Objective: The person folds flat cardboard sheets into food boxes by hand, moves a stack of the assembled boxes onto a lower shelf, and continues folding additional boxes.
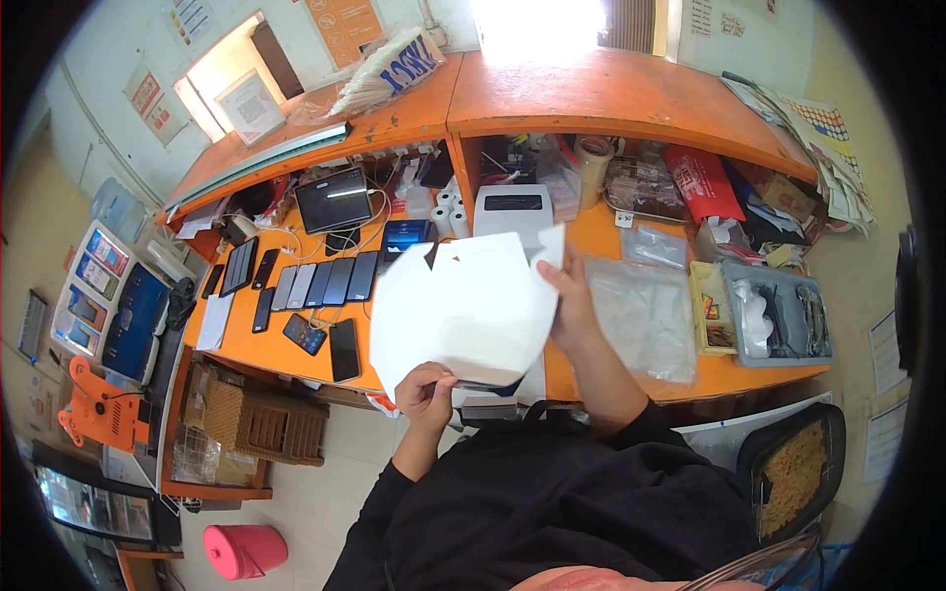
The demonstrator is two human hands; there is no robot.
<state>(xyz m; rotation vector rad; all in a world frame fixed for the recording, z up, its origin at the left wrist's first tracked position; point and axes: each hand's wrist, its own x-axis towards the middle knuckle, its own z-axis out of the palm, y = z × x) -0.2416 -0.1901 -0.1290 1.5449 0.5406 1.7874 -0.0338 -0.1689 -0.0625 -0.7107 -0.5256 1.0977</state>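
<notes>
Both hands hold a flat white folded carton (463, 310) in the air above the front edge of the orange tabletop (631, 231). The left hand (426, 392) is closed on its lower edge, the right hand (570, 300) grips its right side. A row of dark phones (320, 284) lies toward the tabletop's left, a clear plastic bag (645, 315) toward its right.
</notes>
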